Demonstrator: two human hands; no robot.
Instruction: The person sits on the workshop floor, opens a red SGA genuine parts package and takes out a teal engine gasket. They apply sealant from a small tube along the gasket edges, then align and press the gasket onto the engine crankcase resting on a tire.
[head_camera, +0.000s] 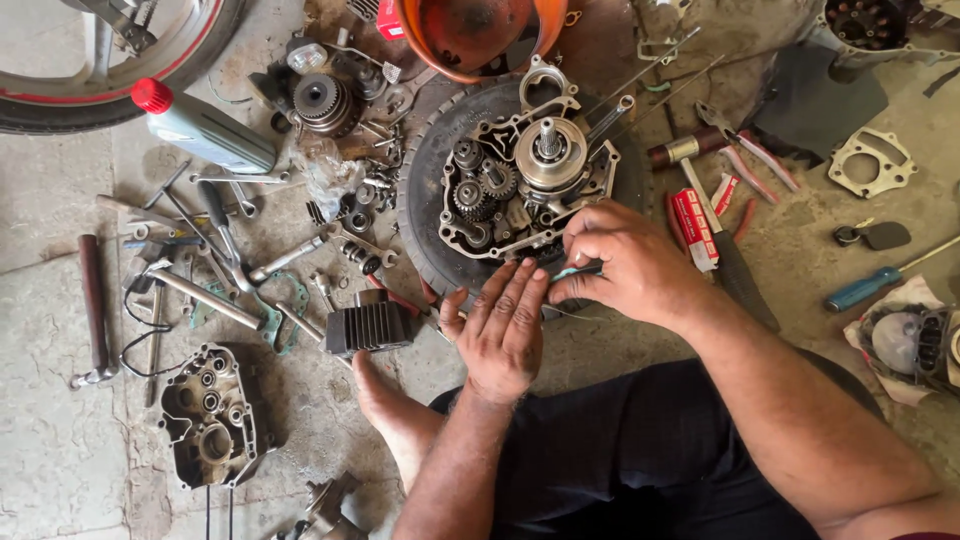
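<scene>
Teal-and-steel object: a small thin item (578, 271) is pinched in the fingertips of the right hand (625, 262), just over the near rim of the open engine case; too small to tell what kind of part or tool it is
Right hand: curled narrow, thumb and fingers closed on that small item
Left hand: (503, 325) flat and spread, palm down, fingers pointing at the right hand's fingertips and touching or nearly touching the item; it grips nothing
Engine case: (520, 175) grey cast metal, opened, with gears and a shaft standing up inside; it sits on a dark tyre (425, 190) lying flat
Handling, as a judgement: the item looks light and thin, easy to drop or bend, and likely oily, so a fingertip pinch near its middle suits it; the case looks heavy and stiff, with sharp cast edges and exposed gear teeth
Edges: the case rim lies directly under the fingertips; the tyre ring surrounds it
Near left: a finned black cylinder block (370, 324) beside a bare foot (385, 405)
Further left: loose spanners (290, 258), a grey bottle with a red cap (205, 128), a second case half (208, 415)
Right: a hammer (690, 150), a red-and-white box (695, 228), a blue-handled screwdriver (865, 287)
Open room: bare concrete floor (50, 470) at the far lower left; little room close in
</scene>
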